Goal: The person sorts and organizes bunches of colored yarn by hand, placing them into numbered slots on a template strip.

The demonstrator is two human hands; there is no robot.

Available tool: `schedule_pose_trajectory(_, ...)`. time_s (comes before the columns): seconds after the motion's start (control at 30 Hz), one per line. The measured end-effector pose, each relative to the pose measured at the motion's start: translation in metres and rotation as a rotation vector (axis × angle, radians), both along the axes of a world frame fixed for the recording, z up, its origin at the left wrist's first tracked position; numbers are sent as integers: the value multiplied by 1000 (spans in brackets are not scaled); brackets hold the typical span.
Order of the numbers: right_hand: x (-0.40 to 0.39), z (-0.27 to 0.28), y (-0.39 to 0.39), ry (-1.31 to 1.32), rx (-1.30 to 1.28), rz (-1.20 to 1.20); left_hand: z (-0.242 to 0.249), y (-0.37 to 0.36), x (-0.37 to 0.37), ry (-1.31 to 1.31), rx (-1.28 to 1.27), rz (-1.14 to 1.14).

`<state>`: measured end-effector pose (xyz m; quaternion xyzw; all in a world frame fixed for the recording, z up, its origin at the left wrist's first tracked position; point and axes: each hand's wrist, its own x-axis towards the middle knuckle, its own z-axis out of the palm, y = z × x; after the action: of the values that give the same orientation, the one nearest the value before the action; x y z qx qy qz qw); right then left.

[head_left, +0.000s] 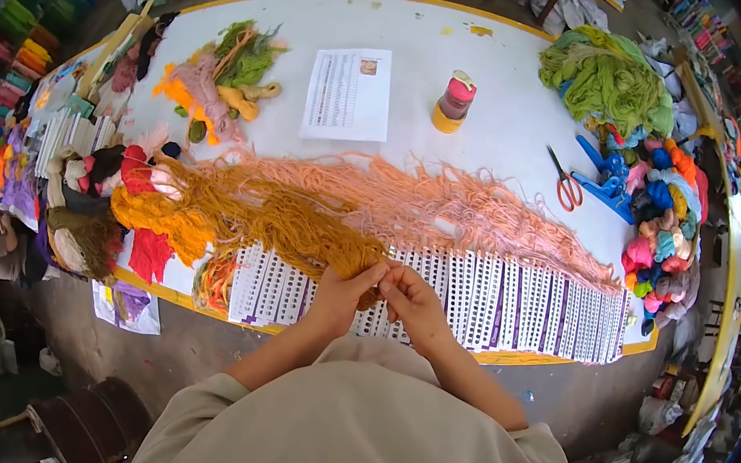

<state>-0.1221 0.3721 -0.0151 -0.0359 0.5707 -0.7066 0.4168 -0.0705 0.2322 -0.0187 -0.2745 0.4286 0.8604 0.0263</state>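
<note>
A long hank of mustard-brown yarn (pixel 307 224) stretches from the left of the table to my hands at the front. My left hand (pixel 346 295) is closed around its near end, with loops bunched under the fingers. Beside it my right hand (pixel 415 305) pinches at the same end, thumb and fingers together; the strands between those fingers are too fine to make out. Behind lies a spread of pale peach-pink yarn (pixel 483 216). Beneath my hands, a row of white cards with dark holes (pixel 510 304) runs along the table's front edge.
Orange yarn (pixel 172 224) and other coloured hanks crowd the left. A printed sheet (pixel 347 94), a stacked thread cone (pixel 454 103) and scissors (pixel 567 183) lie farther back on the white table (pixel 430 45). Green yarn (pixel 607 75) and small colourful skeins (pixel 665 221) are heaped at the right.
</note>
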Motion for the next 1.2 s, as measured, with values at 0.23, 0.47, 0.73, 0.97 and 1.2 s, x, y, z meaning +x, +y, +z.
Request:
schedule_pose_trajectory(0.23, 8, -5, 3, -11, 9, -24, -7, -1, 5, -24, 11, -54)
schedule_pose_trajectory(0.47, 5, -9, 9, 41, -10, -189, -2, -6, -3, 10, 11, 44)
schedule_pose_trajectory(0.73, -86, -102, 199, -78, -359, -646, -70, -235, 24, 149, 593, 657)
schedule_pose_trajectory(0.97, -136, -96, 471, 209, 154, -1732, -60, -311, 83, 367, 278, 549)
schedule_pose_trajectory(1.2, -126, -159, 247, 270, 577, -629, -100, -116, -18, -87, 357, 231)
